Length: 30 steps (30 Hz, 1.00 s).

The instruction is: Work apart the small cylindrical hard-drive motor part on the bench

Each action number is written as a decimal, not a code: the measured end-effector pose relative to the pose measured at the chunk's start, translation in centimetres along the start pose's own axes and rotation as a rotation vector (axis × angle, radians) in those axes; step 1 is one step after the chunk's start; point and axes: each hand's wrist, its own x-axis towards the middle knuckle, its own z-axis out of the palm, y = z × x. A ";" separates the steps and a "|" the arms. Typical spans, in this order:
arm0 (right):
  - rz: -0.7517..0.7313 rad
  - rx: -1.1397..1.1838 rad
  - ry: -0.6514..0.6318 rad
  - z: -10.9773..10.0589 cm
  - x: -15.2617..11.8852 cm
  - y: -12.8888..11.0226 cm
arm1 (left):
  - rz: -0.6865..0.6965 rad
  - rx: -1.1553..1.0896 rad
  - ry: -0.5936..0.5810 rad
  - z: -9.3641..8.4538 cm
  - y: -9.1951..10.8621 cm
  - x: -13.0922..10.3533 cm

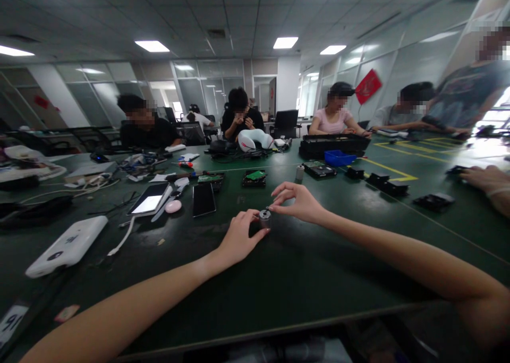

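Observation:
A small grey metal cylinder, much like a little motor, stands upright on the dark green table. My left hand grips it from the left, thumb at the near side and fingers behind. At its top edge, my right hand pinches with thumb and index finger, the other fingers raised. Whatever lies in that pinch is too small to make out. A similar cylinder stands farther back to the right. Beyond my hands lies a hard drive with a green circuit board.
A black phone, a lit-screen device and a white power bank lie left. Another hard drive, a blue tray and black parts are back right. Several people sit around; another person's hand reaches in at right.

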 end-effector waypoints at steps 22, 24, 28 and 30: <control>-0.002 0.007 -0.017 0.8 -0.5 -0.2 | 0.005 0.011 -0.006 0.1 -0.2 0.1; 0.004 0.004 -0.018 0.8 -0.5 -0.2 | 0.006 0.009 -0.007 0.0 -0.1 0.1; 0.015 -0.011 -0.012 0.9 -0.5 -0.2 | 0.011 0.008 -0.008 0.1 -0.1 0.1; 0.019 -0.008 -0.007 1.0 -0.5 -0.1 | 0.014 0.010 -0.006 0.1 -0.1 0.0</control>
